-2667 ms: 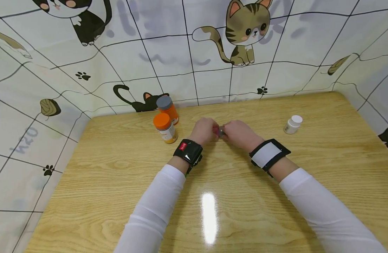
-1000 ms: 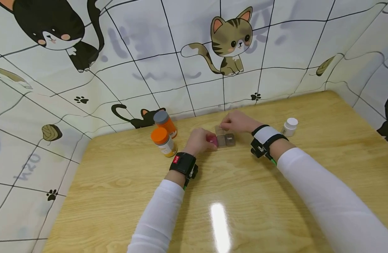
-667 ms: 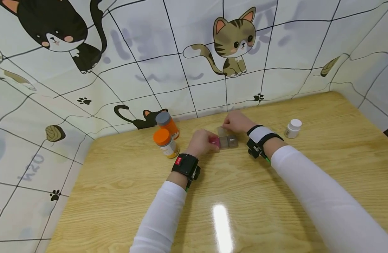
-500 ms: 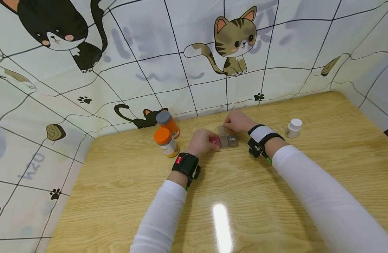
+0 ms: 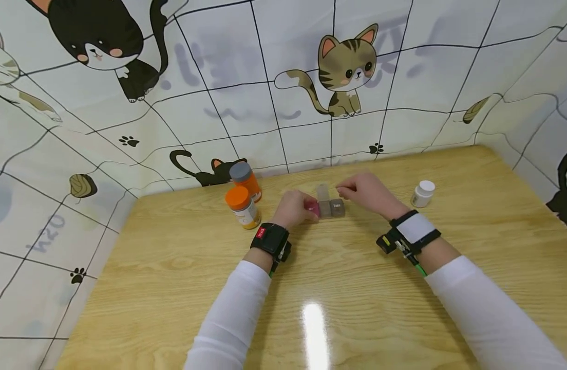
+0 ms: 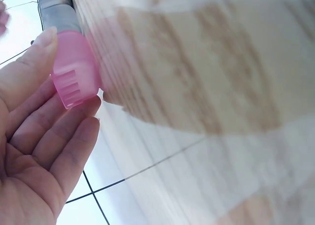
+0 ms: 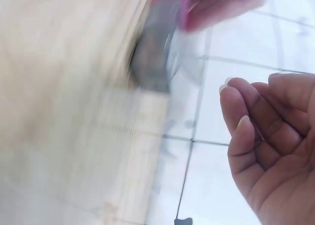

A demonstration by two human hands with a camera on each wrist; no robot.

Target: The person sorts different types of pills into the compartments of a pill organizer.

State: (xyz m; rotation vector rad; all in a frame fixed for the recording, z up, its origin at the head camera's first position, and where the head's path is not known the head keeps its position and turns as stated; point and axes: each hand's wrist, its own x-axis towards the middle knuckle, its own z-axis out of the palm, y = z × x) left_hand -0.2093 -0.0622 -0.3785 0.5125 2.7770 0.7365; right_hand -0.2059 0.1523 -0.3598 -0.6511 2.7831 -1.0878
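Note:
A small pill organizer (image 5: pixel 325 209) with a pink end compartment and grey ones stands on the wooden table. One grey compartment's lid (image 5: pixel 322 191) is raised. My left hand (image 5: pixel 291 209) pinches the pink end (image 6: pixel 74 70) between thumb and fingers, as the left wrist view shows close up. To the right of the raised lid hovers my right hand (image 5: pixel 367 192), apart from the organizer. In the right wrist view its fingers (image 7: pixel 248 136) are loosely curled and hold nothing.
Left of the hands stand an orange-capped bottle (image 5: pixel 243 208) and a grey-capped orange bottle (image 5: pixel 245 180). A white bottle (image 5: pixel 423 194) is at the right. A cat-printed wall covering (image 5: pixel 246 113) rises behind the table (image 5: pixel 195 288).
Earlier, both hands met around the organizer. The right hand then stayed at the raised lid and has since drawn back to the right. The left hand keeps its pinch on the pink end.

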